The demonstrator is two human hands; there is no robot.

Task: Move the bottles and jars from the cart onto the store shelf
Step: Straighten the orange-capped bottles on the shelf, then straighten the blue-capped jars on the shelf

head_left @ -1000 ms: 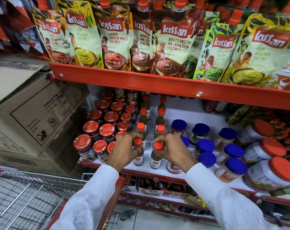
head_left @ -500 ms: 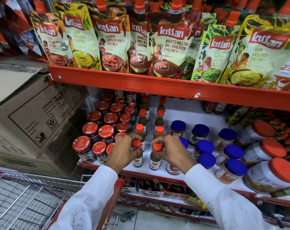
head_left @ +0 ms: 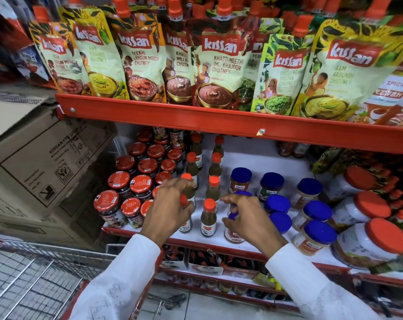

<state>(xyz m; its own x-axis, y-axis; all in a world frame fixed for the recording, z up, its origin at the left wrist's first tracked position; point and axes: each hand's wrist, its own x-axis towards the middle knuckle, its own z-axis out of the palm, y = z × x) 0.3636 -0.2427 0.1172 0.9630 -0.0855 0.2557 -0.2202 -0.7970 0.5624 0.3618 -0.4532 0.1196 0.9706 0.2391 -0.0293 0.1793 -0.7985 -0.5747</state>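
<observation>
Small dark sauce bottles with orange caps stand in two rows on the white middle shelf (head_left: 246, 249). My left hand (head_left: 167, 211) curls around the front-left sauce bottle (head_left: 185, 226), whose cap shows between thumb and fingers. The front-right bottle (head_left: 208, 219) stands free on the shelf. Just right of it is my right hand (head_left: 250, 219), its fingers spread over a blue-lidded jar (head_left: 234, 234) without gripping it. At the lower left is the wire cart (head_left: 34, 276); nothing shows in its visible part.
Red-lidded jars (head_left: 140, 184) crowd the shelf left of the bottles; blue-lidded jars (head_left: 318, 210) and big orange-lidded jars (head_left: 387, 239) fill the right. The red upper shelf edge (head_left: 219, 122) carries Kissan chutney pouches (head_left: 219, 65). Stacked cardboard boxes (head_left: 46, 162) stand at the left.
My right hand has let go of the front-right bottle and shifted right over the blue-lidded jar, fingers apart. My left hand has stayed around the front-left bottle.
</observation>
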